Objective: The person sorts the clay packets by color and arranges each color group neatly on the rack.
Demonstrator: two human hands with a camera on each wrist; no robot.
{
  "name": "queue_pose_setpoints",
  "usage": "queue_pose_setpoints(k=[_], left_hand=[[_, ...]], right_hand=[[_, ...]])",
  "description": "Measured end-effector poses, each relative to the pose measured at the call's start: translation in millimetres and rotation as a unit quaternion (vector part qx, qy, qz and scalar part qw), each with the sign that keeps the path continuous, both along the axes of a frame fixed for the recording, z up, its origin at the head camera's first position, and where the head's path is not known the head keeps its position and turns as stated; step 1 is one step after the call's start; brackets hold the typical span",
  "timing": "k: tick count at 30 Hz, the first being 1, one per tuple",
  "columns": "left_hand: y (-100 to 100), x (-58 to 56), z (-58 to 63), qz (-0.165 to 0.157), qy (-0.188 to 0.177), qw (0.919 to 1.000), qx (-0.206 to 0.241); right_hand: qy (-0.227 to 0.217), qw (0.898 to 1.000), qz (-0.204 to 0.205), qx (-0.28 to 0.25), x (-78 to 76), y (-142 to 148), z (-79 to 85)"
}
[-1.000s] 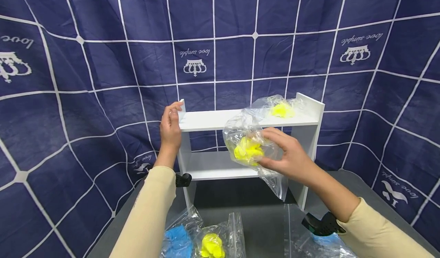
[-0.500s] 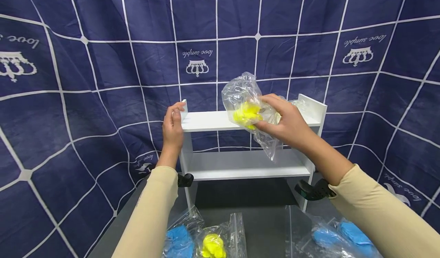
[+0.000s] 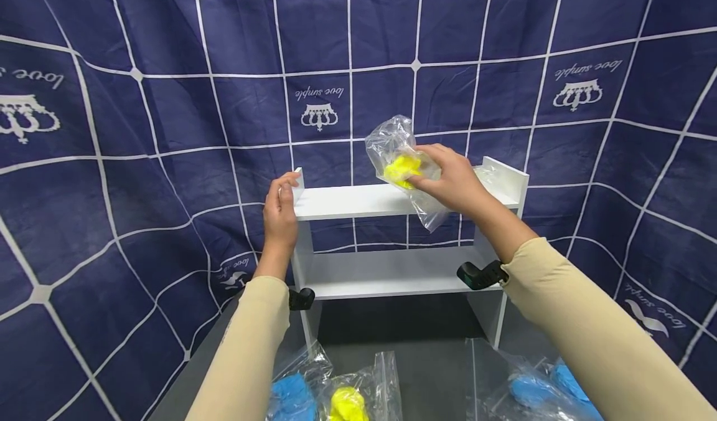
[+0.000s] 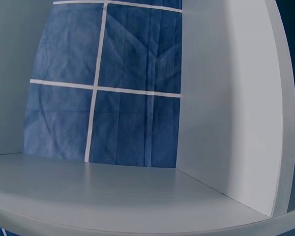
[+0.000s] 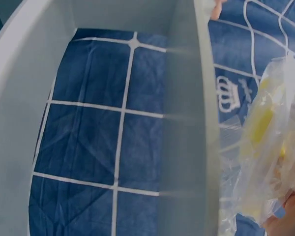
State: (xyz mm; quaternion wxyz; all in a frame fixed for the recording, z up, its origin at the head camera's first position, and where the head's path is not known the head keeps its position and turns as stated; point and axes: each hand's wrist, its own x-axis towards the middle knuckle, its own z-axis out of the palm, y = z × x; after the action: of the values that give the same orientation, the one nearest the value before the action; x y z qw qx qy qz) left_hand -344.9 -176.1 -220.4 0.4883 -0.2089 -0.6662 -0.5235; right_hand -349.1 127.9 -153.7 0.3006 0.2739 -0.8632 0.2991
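My right hand (image 3: 450, 177) pinches a clear plastic bag (image 3: 390, 136) between thumb and fingers, above the top board of a small white shelf (image 3: 347, 202). Inside the bag is a crumpled bright yellow lump (image 3: 402, 170); its kind is hard to make out. In the right wrist view the bag (image 5: 255, 162) shows at the right, beside the shelf boards. At the shelf's upper left corner my left hand (image 3: 280, 215) holds the raised side panel, fingers over its edge. The left wrist view shows the shelf's inside and side panel (image 4: 255, 108).
Low on the dark table (image 3: 426, 371) lie a bag with a blue item (image 3: 292, 397), a bag with a yellow lump (image 3: 347, 403) and, at right, bagged blue items (image 3: 529, 390). Another clear bag (image 3: 486, 173) shows behind my right hand. Blue gridded cloth (image 3: 381, 97) hangs behind.
My right hand has lifted the bag with the yellow lump from in front of the shelf to above its top board, then slightly farther back. The left hand stays on the panel.
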Motion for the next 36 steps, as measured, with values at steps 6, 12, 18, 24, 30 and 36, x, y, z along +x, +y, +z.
queue_pose_setpoints(k=[6,12,18,24,30,36], left_hand=[[-0.6,0.6,-2.2,-0.002,0.000,1.0000,0.005],[0.1,1.4,-2.8,-0.004,-0.002,1.0000,0.002],[0.1,1.5,-0.6,-0.006,0.008,0.9999,-0.002],[0.3,2.0,0.3,-0.001,0.005,1.0000,-0.003],[0.4,2.4,0.2,0.002,-0.002,1.0000,-0.002],[0.7,0.9,-0.6,-0.005,0.009,0.9999,-0.002]], right_hand=[[-0.031,0.998,-0.020,0.048,-18.5,-4.5,-6.7],[-0.066,0.992,-0.065,0.091,-25.3,-6.9,-13.8],[-0.087,0.983,-0.107,0.117,-26.7,-8.6,-14.0],[-0.107,0.978,-0.119,0.132,-27.7,-8.3,-15.4],[-0.085,0.980,-0.126,0.127,-23.4,-8.8,-20.0],[-0.028,0.986,-0.123,0.106,-23.9,-7.5,-24.9]])
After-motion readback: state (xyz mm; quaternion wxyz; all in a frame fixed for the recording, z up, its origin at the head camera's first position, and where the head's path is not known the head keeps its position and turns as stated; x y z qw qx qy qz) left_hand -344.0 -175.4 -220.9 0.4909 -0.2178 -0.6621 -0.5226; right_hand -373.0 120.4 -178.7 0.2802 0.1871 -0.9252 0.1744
